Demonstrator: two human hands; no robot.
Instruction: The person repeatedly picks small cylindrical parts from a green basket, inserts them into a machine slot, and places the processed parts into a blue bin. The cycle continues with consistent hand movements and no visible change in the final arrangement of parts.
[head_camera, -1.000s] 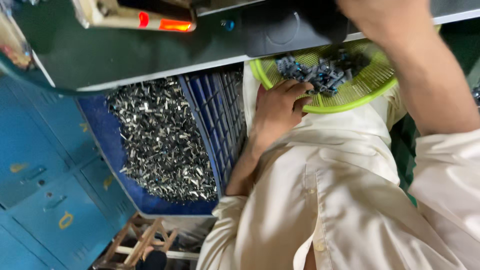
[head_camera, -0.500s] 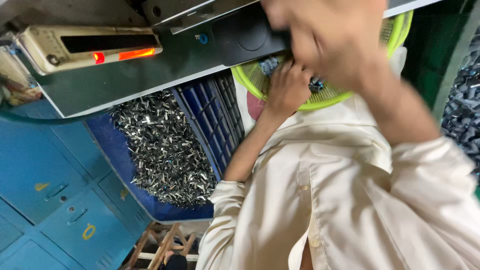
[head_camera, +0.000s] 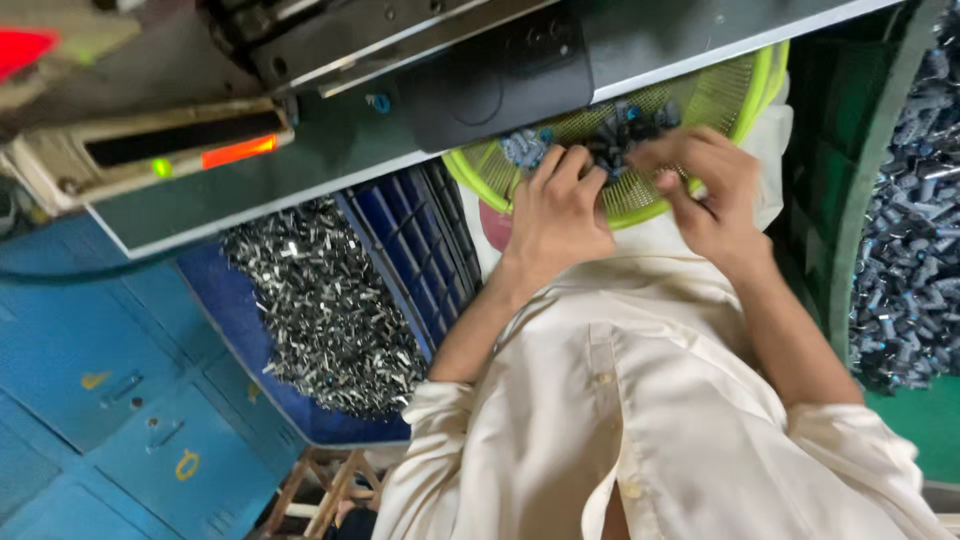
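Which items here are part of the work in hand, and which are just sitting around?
In hand:
left hand and right hand, both in the yellow-green basket
small dark metal parts in that basket

Lying about:
blue crate heaped with shiny metal pieces
bin of dark parts on the right
machine panel with lit lamps

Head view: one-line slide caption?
Both hands, left hand and right hand, pick through small grey parts in a yellow-green basket beside a blue crate of metal pieces.

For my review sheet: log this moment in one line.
left hand: in green basket | right hand: picking small parts | blue crate: beside
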